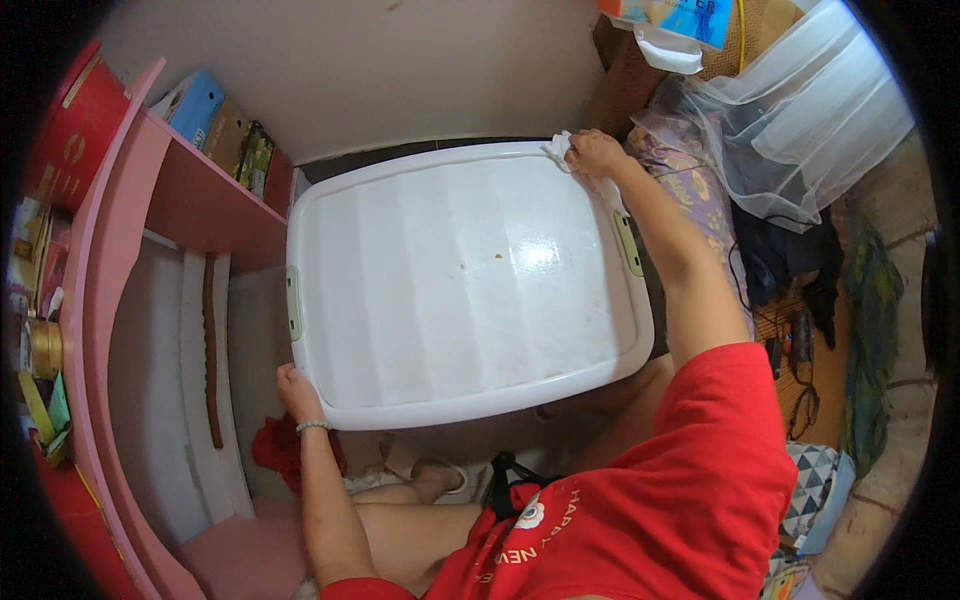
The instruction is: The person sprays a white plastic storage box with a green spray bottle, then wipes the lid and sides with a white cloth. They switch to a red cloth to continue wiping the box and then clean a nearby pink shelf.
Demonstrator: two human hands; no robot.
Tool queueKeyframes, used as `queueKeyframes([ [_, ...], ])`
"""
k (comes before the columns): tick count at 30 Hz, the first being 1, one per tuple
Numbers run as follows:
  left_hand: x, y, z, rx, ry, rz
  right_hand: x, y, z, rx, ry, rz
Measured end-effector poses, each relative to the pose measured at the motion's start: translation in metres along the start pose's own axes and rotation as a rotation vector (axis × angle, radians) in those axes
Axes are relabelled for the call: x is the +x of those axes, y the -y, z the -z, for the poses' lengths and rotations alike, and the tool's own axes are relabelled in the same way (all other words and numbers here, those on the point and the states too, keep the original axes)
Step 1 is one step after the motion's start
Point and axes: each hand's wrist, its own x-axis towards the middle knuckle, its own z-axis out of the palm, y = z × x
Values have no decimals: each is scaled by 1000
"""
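A large white plastic storage box lid [450,277] with green latches lies before me, wet and shiny near its right part, with small brown specks near the middle. My right hand [596,154] is at the lid's far right corner, closed on a crumpled white cloth or tissue [559,148] that touches the rim. My left hand [300,395] rests against the near left corner of the lid; its fingers are partly hidden by the rim, so its grip is unclear. A beaded bracelet [313,426] is on my left wrist.
A pink shelf unit [217,206] with boxes stands at the left, a wall behind the lid. At the right are patterned bedding [694,191], a white sheer curtain [817,112] and cables. A red cloth [277,454] lies below my left hand.
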Motion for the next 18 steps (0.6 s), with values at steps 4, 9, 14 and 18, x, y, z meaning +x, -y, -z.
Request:
queueKeyframes([
  [4, -2, 2, 0, -50, 10, 69, 3, 4, 8, -87, 195, 141],
  [9, -1, 9, -3, -121, 13, 61, -20, 1, -19, 69, 79, -255],
  [14, -6, 0, 3, -46, 24, 63, -49, 41, -6, 12, -178, -290],
  [18, -1, 5, -5, -126, 20, -1, -92, 28, -11, -200, -175, 36],
])
